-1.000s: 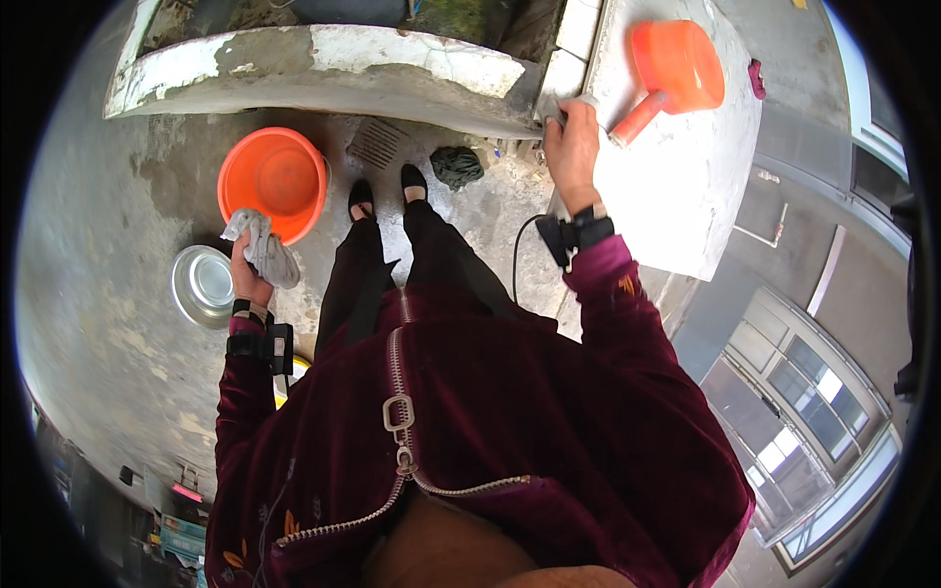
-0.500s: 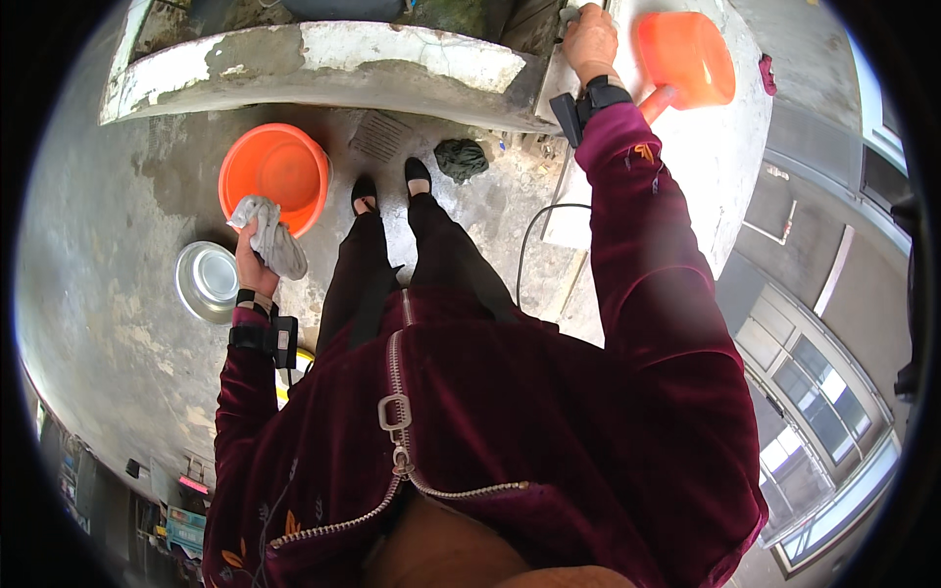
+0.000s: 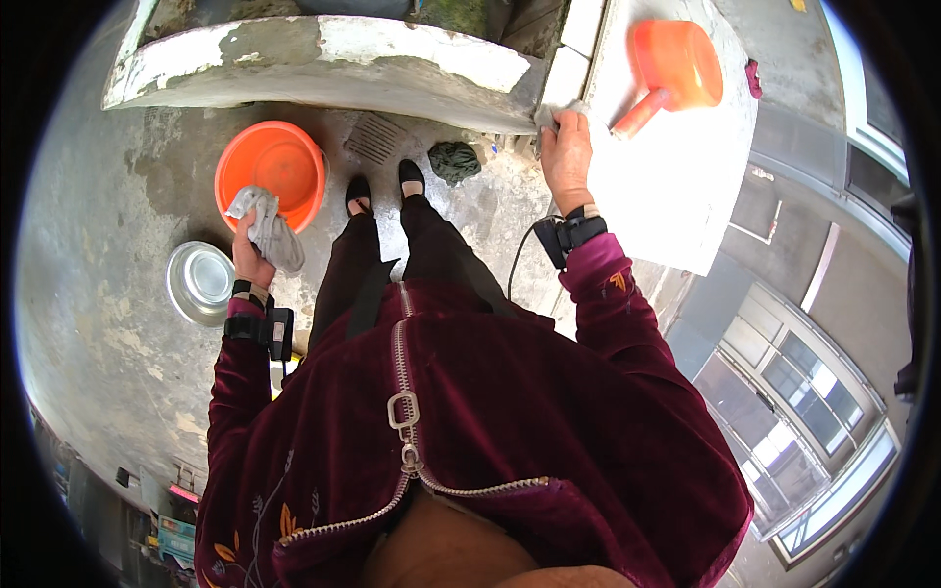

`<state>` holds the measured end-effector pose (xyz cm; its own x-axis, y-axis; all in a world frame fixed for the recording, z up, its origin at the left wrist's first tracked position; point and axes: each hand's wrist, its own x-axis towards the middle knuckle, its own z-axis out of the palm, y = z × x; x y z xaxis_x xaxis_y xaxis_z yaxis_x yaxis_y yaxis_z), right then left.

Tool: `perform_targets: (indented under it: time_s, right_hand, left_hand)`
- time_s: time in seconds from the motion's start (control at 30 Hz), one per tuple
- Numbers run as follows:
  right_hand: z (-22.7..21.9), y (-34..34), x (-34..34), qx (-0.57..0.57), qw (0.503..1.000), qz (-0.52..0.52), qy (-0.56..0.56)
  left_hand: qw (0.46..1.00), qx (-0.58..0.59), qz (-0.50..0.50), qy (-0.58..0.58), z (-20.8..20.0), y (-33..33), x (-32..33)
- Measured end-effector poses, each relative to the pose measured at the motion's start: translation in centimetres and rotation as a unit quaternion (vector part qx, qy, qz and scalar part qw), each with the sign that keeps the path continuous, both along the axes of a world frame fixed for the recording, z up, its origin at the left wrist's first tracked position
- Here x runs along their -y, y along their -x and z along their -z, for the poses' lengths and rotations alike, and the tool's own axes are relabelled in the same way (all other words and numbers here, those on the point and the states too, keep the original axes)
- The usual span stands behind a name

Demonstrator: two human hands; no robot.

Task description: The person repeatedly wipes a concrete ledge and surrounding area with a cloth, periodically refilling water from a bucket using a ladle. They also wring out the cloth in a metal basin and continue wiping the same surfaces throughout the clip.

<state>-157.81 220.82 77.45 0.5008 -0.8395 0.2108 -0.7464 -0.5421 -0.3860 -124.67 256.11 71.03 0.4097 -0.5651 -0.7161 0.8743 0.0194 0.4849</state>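
Observation:
My left hand (image 3: 251, 257) is closed around a crumpled grey cloth (image 3: 267, 227), held over the near rim of an orange basin (image 3: 272, 167) on the concrete floor. My right hand (image 3: 567, 155) rests on the left edge of a white slab counter (image 3: 667, 186), fingers curled over a small pale rag at the corner; what exactly it grips is hard to tell. An orange scoop with a handle (image 3: 672, 67) lies on the counter just right of that hand. Both wrists wear black bands with small devices.
A steel bowl (image 3: 199, 282) sits on the floor left of my left hand. A floor drain grate (image 3: 374, 137) and a dark green rag (image 3: 454, 160) lie ahead of my feet. A concrete trough wall (image 3: 323, 59) runs across the top. Windows are at right.
My right hand came back down from the far counter corner to the counter's near left edge. My left hand with the grey cloth stayed by the orange basin.

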Motion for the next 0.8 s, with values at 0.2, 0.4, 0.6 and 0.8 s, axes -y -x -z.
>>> perform_targets:
  time_s: [0.2,0.4,0.6,0.8]
  right_hand:
    - [1.6,0.1,1.1,0.029,0.999,0.005,0.039]
    - [1.6,-0.2,2.0,0.048,0.998,0.009,0.044]
    - [3.2,-3.3,11.2,0.022,0.994,0.008,0.109]
    - [5.1,-6.1,21.9,-0.065,0.994,0.027,0.08]
  left_hand:
    - [1.0,0.012,-0.017,-0.021,1.0,-0.1,-1.0]
    - [1.0,0.008,-0.008,-0.027,0.3,0.1,-0.5]
    - [0.999,0.005,0.0,-0.044,-0.3,0.5,0.6]
    - [0.999,0.005,0.016,-0.045,-0.4,0.8,0.7]
